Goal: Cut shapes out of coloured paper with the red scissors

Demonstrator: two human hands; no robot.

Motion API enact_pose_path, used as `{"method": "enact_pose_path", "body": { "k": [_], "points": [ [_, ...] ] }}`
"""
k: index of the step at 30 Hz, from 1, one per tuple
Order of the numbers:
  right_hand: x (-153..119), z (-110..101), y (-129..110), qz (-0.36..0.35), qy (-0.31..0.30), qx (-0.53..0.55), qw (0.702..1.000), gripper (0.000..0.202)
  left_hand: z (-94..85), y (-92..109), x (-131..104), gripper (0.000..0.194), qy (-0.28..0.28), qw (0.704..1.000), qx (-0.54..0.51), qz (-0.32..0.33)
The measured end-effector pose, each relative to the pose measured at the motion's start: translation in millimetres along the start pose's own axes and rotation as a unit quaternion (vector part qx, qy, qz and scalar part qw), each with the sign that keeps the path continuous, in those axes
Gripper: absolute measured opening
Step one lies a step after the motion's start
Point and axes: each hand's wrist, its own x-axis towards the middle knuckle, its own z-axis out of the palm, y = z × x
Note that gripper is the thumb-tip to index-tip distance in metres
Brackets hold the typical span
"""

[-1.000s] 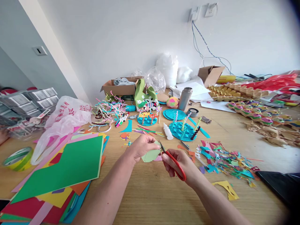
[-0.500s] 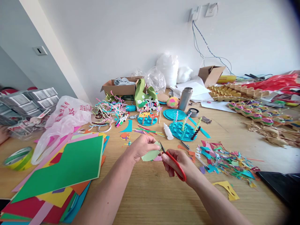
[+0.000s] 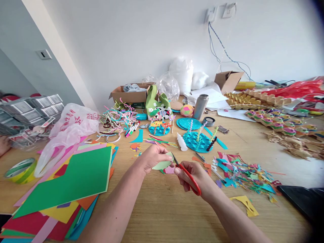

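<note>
My left hand (image 3: 155, 158) pinches a pale green piece of paper (image 3: 162, 165) between thumb and fingers, above the middle of the table. Red-handled scissors (image 3: 188, 176) are in my right hand (image 3: 193, 177), fingers wrapped round the handles. Their dark blades point up and left, at the right edge of the green paper. The blades look nearly closed; how far they reach into the paper is hard to tell. Beneath the paper, a pink scrap (image 3: 169, 169) lies on the wooden table (image 3: 152, 206).
Coloured sheets (image 3: 71, 172) are stacked at the left beside a tape roll (image 3: 20, 170). Paper scraps (image 3: 248, 175) spread at the right. Beyond my hands stand a white glue bottle (image 3: 181, 142), blue egg-tray discs (image 3: 197, 141) and a metal flask (image 3: 200, 107). Another person's hand (image 3: 4, 145) shows far left.
The green paper has turned slightly in my left hand, showing a different outline, and more of the pink scrap shows below it. Both hands stay almost in place.
</note>
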Motion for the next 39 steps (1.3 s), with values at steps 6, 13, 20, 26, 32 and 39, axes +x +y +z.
{"method": "enact_pose_path", "body": {
  "k": [6,13,20,26,32,39],
  "points": [
    [0.3,-0.3,1.7,-0.003,-0.004,0.000,1.000,0.043,0.6,-0.2,-0.6,0.029,0.001,1.000,0.006,0.009],
    [-1.0,-0.6,-1.4,-0.010,-0.006,0.005,1.000,0.042,0.8,-2.0,1.4,0.030,0.004,1.000,0.026,0.000],
    [2.4,0.0,1.5,0.001,-0.003,-0.004,1.000,0.042,0.1,-0.2,0.4,0.030,0.005,0.999,0.032,-0.004],
    [0.6,-0.3,0.7,0.009,0.001,0.000,1.000,0.043,-2.0,-0.4,1.0,0.033,0.005,1.000,0.013,-0.008],
    [-0.1,0.5,-0.7,0.011,-0.001,-0.003,1.000,0.044,-2.6,1.1,0.9,0.032,0.001,1.000,0.009,-0.009],
    [-1.0,-0.4,-2.5,-0.001,-0.017,-0.002,1.000,0.042,-1.8,2.1,-0.5,0.023,-0.002,1.000,0.027,-0.013]
  ]
}}
